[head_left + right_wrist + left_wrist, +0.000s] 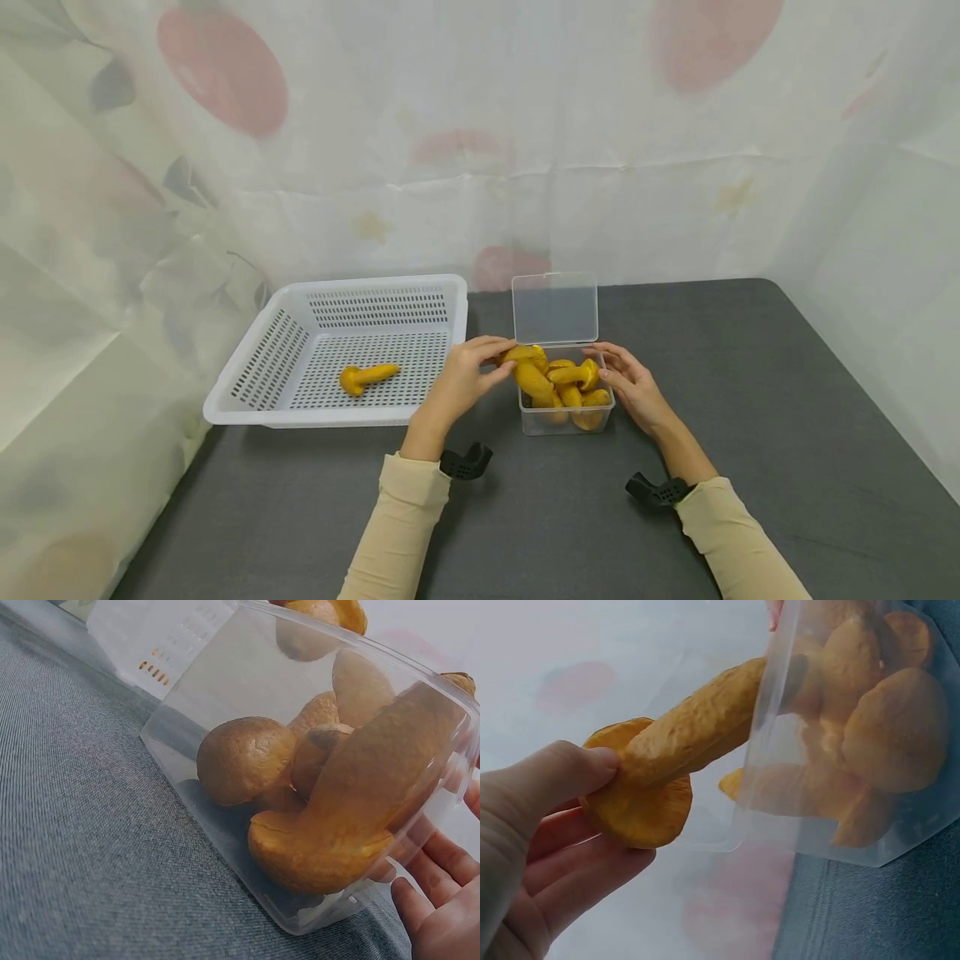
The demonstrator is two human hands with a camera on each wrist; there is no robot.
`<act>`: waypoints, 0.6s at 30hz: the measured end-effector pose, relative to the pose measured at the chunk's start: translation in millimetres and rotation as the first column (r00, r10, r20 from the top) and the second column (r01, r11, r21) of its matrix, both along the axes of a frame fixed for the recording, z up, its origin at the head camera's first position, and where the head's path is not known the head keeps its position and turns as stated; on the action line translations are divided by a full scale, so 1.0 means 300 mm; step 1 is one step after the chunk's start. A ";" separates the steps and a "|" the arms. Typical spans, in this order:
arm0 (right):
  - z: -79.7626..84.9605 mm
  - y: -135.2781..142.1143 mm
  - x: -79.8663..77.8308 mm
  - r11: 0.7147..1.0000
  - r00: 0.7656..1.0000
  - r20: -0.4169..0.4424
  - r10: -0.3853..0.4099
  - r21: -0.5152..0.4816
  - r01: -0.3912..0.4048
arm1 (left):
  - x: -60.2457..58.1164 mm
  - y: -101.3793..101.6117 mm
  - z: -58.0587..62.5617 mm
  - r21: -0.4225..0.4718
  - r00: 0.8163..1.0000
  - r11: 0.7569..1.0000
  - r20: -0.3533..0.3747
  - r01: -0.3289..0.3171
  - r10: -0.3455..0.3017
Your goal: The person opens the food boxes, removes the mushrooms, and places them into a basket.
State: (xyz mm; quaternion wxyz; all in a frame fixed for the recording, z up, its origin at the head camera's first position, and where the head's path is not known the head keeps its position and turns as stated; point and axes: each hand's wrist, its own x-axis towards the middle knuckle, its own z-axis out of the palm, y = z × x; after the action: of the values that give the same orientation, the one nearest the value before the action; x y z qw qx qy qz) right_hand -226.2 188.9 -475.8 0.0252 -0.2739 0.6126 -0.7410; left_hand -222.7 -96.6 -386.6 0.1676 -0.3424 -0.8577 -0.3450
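Observation:
My left hand (462, 377) pinches a yellow-orange mushroom (701, 724) by its cap, thumb on top and fingers beneath. Its stem points over the left rim of a clear plastic box (534, 423). Several more mushrooms (247, 759) lie piled inside that box, some leaning up to the rim. The box's hinged lid (556, 310) stands raised at the back. At the box's right side, my right hand (636, 390) touches the wall near the back corner with loosely bent fingers (446, 859).
A white perforated basket (243, 392) stands to the left, holding one mushroom (367, 377). Everything rests on a dark grey cloth-covered table (540, 517). A patterned white curtain (450, 100) hangs behind and along the sides.

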 end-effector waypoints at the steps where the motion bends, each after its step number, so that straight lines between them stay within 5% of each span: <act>1: -0.001 0.000 -0.001 1.000 1.000 0.000 -0.001 0.001 0.001 | 0.001 -0.002 0.003 0.015 1.000 1.000 0.002 -0.001 0.001; 10: -0.008 0.005 -0.006 1.000 1.000 -0.005 0.004 -0.001 -0.004 | 0.002 -0.032 0.019 0.070 0.998 0.997 -0.031 -0.043 0.045; 18: -0.007 0.006 -0.003 1.000 1.000 -0.006 0.018 -0.011 -0.018 | -0.002 -0.066 0.027 0.098 0.994 0.990 0.030 -0.104 0.102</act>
State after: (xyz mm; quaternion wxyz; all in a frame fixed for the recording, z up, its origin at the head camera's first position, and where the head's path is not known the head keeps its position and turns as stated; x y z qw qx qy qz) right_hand -227.2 190.8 -477.8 0.0286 -0.2819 0.6062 -0.7431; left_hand -223.3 -116.5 -378.4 0.1912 -0.2846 -0.8581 -0.3823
